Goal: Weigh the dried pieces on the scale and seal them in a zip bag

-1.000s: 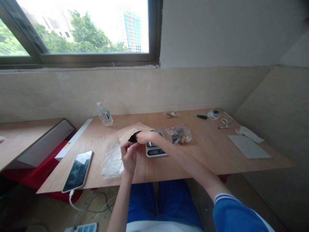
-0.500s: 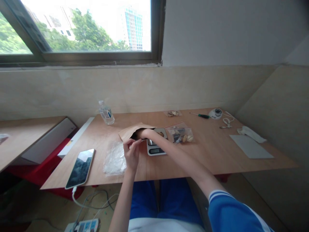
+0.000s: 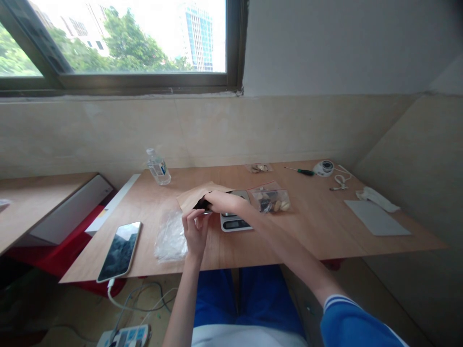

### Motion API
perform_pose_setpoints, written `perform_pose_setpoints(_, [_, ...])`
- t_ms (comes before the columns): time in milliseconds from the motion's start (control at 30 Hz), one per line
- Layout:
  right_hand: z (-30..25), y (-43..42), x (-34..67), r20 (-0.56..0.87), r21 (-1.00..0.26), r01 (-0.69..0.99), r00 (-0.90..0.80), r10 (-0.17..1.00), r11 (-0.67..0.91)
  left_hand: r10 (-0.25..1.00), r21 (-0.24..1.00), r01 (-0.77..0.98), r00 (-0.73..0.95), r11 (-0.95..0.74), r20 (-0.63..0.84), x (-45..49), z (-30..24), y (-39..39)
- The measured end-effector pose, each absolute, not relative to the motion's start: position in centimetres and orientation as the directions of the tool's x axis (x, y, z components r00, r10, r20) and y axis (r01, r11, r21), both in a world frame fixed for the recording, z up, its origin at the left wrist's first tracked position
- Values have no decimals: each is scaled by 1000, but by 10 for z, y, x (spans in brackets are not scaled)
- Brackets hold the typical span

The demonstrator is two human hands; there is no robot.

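paper bag showing left of scale, mouth facing scale's near side, long axis unclear | left hand pinching bag's rim | right hand reaching inside, grip hidden, cannot tell

Window blown out; upper-right wall dim; edges stretched.

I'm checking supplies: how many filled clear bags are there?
2: a nearer bag right of the scale, and a farther bag toward the wall. The paper bag may hide more.
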State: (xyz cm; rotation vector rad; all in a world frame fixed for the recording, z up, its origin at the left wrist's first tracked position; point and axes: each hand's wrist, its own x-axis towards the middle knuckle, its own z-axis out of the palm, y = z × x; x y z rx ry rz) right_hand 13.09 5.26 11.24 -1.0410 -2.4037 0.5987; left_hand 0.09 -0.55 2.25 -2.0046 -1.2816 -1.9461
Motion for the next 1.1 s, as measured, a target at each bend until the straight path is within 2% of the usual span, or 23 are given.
perform_pose_setpoints(100, [126,32,136,165,-418,628,-658,735,656,466,461,592,-159,-661,871,2,24,-5])
perform_pose_setpoints(167, [136,17,140,259,-441,581,-647,717,684,458,474,597,-193,-647,868,3,25,-4])
perform_pose_setpoints(267, [144,-5,153,400,-592,457,-549,734,664,462,499,588,-228,-637,857,4,28,-1])
perform_pose_setpoints(400, [127,-23,180,450,-835,255,-193,872,487,464,520,573,-256,-633,848,3,33,4])
perform_pose_setpoints(467, [107,-24,192,431,-886,159,-62,900,436,465,527,571,-266,-630,844,3,34,6])
perform_pose_setpoints(533, [82,-20,199,426,-891,176,3,905,419,467,533,566,-273,-629,841,4,34,8])
perform_pose_setpoints(667, [38,-5,198,466,-789,424,-60,883,445,465,541,566,-288,-623,837,4,35,9])
perform_pose_setpoints(833, [9,5,190,525,-498,719,-194,828,485,460,526,580,-274,-622,845,3,37,7])
perform_pose_setpoints(933, [1,8,190,520,-380,810,-212,827,447,454,524,579,-276,-625,847,3,38,7])
perform_pose_setpoints(1100, [-5,8,191,531,-286,875,-195,825,391,478,548,553,-282,-627,832,3,36,6])
